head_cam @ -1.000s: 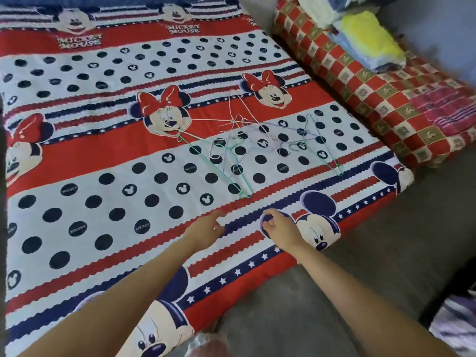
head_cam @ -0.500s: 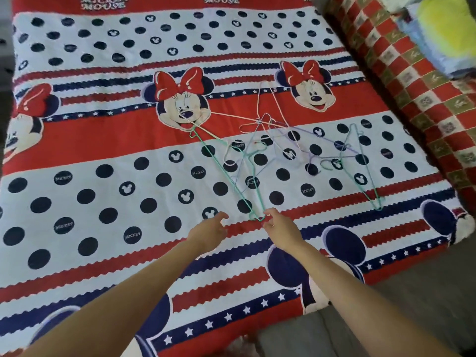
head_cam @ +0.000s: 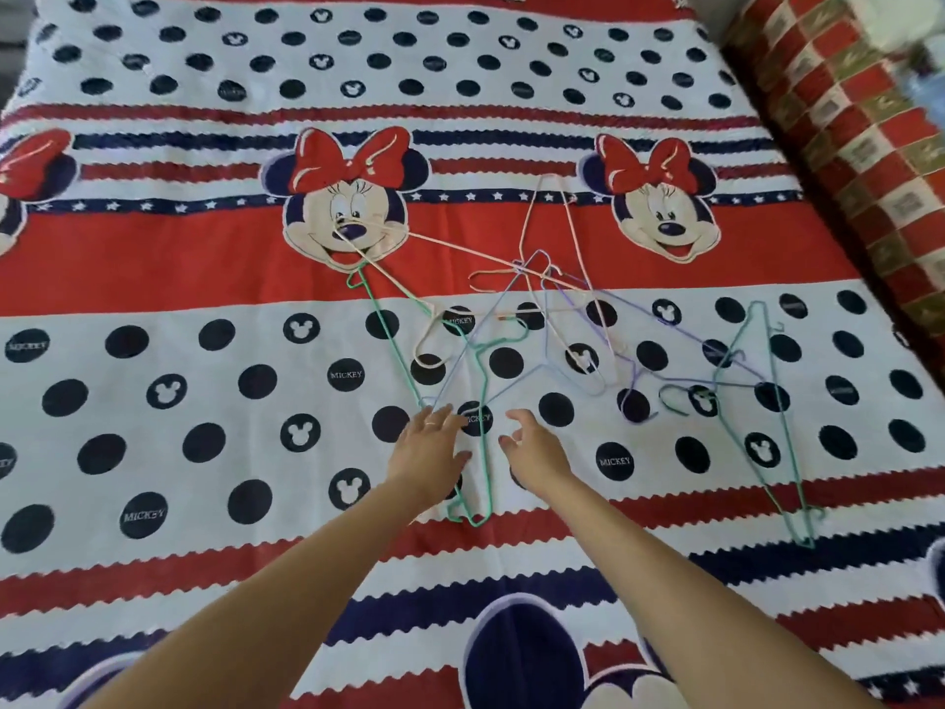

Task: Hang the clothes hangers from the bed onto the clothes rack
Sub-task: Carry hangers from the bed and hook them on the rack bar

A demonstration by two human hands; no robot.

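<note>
A tangle of thin wire hangers (head_cam: 557, 319) lies mid-bed (head_cam: 153, 350) — which wire belongs to which is hard to make out. At left, a green hanger (head_cam: 404, 360) runs under the left hand (head_cam: 427, 452), whose fingers are spread flat over it; actual contact is unclear. The right hand (head_cam: 534, 447) hovers just beside, fingers loosely curled, holding nothing. Another green hanger (head_cam: 767, 427) lies apart at right — a checked blanket (head_cam: 844, 120) is cut off there.

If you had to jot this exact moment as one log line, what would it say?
stage: reaching | left hand: open, over green hanger | right hand: open, holding nothing | hangers: tangled on bed | rack: not in view
</note>
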